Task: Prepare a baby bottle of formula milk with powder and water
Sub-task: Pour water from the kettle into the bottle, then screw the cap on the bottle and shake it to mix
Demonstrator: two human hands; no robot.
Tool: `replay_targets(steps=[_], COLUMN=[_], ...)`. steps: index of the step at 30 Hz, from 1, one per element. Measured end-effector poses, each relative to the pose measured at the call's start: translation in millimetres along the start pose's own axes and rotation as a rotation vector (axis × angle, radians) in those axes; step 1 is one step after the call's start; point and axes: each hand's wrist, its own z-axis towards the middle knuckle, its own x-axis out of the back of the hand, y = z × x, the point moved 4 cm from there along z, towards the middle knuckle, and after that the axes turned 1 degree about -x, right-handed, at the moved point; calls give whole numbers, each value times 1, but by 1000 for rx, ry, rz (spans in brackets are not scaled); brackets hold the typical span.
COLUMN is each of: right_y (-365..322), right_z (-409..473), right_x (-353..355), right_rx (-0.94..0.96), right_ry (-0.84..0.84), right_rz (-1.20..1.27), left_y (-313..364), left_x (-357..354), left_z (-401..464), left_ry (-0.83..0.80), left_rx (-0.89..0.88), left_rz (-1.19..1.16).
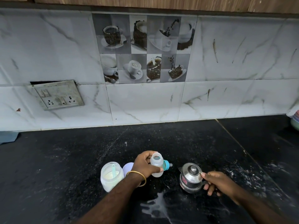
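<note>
Black table under marble tiles. My left hand (145, 165) wraps fingers round the open bottle (156, 165); my right hand (218, 183) grips the kettle (191, 179) handle. Water step: next, tilt spout over the mouth.

Kettle handle (205, 183) under right-hand fingers (210, 189)

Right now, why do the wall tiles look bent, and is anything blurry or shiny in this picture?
Head view: the wide-angle lens bows the tile wall and cabinet edge; the right hand and forearm look slightly smeared, and the far-right counter is soft; the steel kettle carries bright glare on its lid; the black counter shows a pale patch, spill or reflection, near the bottom edge.
</note>
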Motion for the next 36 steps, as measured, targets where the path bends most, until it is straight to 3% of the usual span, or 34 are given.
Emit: replay_targets(steps=[8,10,13,14,16,19,26,32,36], right_y=[-4,-22,-69,-86,-114,-128,-135,-128,-145], right_z=[0,7,23,30,50,83,122,133,123], right_x=[10,24,34,28,3,-44,-105,-116,-97], right_rx=[-116,-64,189,284,410,400,398,431,494], right_ry=[-82,66,318,312,145,-127,-299,-277,-191], right_rz=[-75,-168,-216,-235,-398,-778,-1190,-1204,-948], left_y=[-8,-10,-14,-14,-15,-16,-14,-13,-13], left_x=[-2,-2,-2,-3,-4,-4,-3,0,1], left_z=[4,5,6,6,7,7,10,16,17], left_ry=[12,14,15,12,11,20,71,113,129], left_rx=[-7,-8,-17,-17,-12,4,16,31,40], left_rz=[17,20,38,38,29,14,12,2,-2])
